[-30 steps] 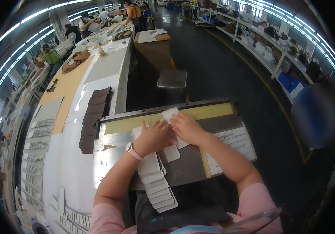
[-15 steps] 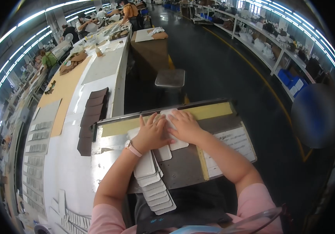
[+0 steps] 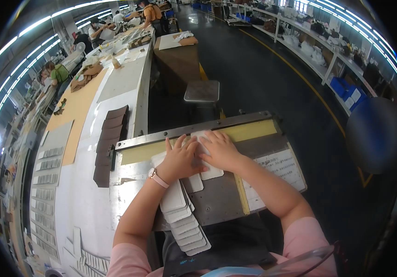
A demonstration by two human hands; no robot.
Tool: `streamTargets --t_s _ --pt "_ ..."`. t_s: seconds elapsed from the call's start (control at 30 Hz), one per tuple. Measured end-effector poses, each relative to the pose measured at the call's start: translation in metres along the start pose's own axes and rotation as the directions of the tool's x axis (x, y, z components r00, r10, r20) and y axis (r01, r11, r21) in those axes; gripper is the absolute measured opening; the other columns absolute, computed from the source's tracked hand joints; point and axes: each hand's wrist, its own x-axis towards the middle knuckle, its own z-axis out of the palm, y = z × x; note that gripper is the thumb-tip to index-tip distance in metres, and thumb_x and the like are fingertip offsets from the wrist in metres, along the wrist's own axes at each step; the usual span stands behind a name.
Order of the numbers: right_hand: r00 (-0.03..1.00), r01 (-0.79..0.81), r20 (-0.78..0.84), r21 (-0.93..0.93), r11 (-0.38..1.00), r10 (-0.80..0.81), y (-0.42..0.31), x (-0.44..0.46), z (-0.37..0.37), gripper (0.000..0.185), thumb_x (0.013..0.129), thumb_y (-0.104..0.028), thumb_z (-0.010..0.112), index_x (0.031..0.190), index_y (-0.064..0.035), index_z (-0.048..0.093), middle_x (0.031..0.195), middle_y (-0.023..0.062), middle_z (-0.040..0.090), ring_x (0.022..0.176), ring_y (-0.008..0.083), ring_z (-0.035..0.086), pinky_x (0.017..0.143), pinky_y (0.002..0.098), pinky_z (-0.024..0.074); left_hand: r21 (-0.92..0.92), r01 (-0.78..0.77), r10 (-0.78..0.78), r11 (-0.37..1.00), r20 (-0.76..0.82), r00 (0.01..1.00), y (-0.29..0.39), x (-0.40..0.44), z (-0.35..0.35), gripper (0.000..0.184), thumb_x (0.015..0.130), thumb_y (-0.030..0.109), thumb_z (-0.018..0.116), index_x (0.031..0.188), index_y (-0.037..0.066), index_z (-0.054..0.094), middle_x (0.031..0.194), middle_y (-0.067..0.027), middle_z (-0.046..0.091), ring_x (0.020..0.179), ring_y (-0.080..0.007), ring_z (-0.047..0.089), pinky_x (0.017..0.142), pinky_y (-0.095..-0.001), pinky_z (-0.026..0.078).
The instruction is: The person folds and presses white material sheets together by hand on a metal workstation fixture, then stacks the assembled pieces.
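Note:
My left hand (image 3: 179, 160) lies palm down with fingers spread over white rounded-corner pieces on a metal machine bed (image 3: 217, 201). Its fingertips reach the yellow strip (image 3: 145, 152) near the back. Beside it, my right hand (image 3: 220, 151) rests flat on a white card-like piece (image 3: 214, 172), whose lower end shows below the palm. The two hands almost touch, and they hide much of that piece. From under my left wrist a fanned row of similar white pieces (image 3: 189, 231) runs toward me over the bed's front edge. A bolted metal bar (image 3: 189, 127) spans the back.
A printed sheet (image 3: 273, 177) is fixed on the bed's right side. Dark brown folded pieces (image 3: 108, 147) lie on the long table (image 3: 76, 203) at left, with rows of grey-white strips (image 3: 46, 198). Ahead stand a metal stool (image 3: 201, 91) and a brown box (image 3: 177, 62). Several people work farther off.
The bar along the back of the machine bed shows a wider, brighter face than before. My view has shifted slightly. Both hands stay in nearly the same place on the pieces.

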Motion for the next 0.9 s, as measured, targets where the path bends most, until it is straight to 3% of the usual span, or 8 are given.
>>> streamTargets --t_s 0.2,0.3,0.6,0.8,0.9 --pt "0.999 -0.018 -0.034 -0.066 0.998 0.016 -0.014 -0.002 -0.007 0.05 0.082 -0.032 0.069 0.122 -0.004 0.059 0.127 0.0133 0.053 0.123 0.0321 0.046 0.106 0.0464 0.0342 0.001 0.001 -0.001 1.0 -0.007 1.0 0.002 0.0 -0.002 0.088 0.071 0.063 0.073 0.136 0.008 0.049 0.147 -0.0096 0.045 0.14 -0.0378 0.032 0.105 -0.0744 0.017" --pt "1.0 0.03 0.009 -0.006 1.0 -0.03 -0.013 -0.003 -0.002 0.045 0.083 -0.028 0.069 0.119 -0.0022 0.06 0.122 0.0118 0.055 0.12 0.0299 0.048 0.104 0.0443 0.0359 0.038 -0.005 0.006 0.999 -0.04 0.999 0.005 -0.002 -0.002 0.085 0.072 0.062 0.072 0.134 0.008 0.052 0.144 -0.0094 0.047 0.14 -0.0371 0.033 0.106 -0.0736 0.017" --pt "0.998 0.036 -0.06 0.023 0.999 -0.035 -0.014 -0.005 -0.01 0.038 0.083 -0.026 0.069 0.112 -0.0023 0.062 0.11 0.0107 0.057 0.113 0.0294 0.052 0.098 0.0427 0.0406 0.054 -0.051 0.056 0.997 -0.107 0.993 0.003 -0.005 0.002 0.08 0.072 0.062 0.072 0.129 0.009 0.058 0.133 -0.0121 0.047 0.136 -0.0354 0.034 0.105 -0.0707 0.021" --pt "0.998 0.008 0.057 0.042 0.999 -0.011 -0.012 -0.001 -0.018 0.039 0.083 -0.024 0.068 0.116 -0.0033 0.062 0.105 0.011 0.057 0.111 0.0298 0.053 0.097 0.0433 0.0416 0.016 -0.09 0.092 0.996 -0.142 0.986 0.007 -0.006 -0.004 0.073 0.072 0.06 0.073 0.122 0.009 0.06 0.134 -0.0155 0.046 0.135 -0.0365 0.035 0.105 -0.0688 0.022" --pt "0.988 -0.114 -0.092 0.087 0.99 0.122 -0.014 -0.001 -0.004 0.042 0.084 -0.025 0.067 0.119 -0.003 0.061 0.109 0.0117 0.057 0.112 0.0317 0.052 0.098 0.0472 0.0403 0.037 -0.088 0.092 0.995 -0.151 0.984 0.01 -0.006 0.0 0.068 0.073 0.058 0.074 0.118 0.009 0.061 0.137 -0.0171 0.047 0.138 -0.0383 0.032 0.106 -0.0694 0.021"
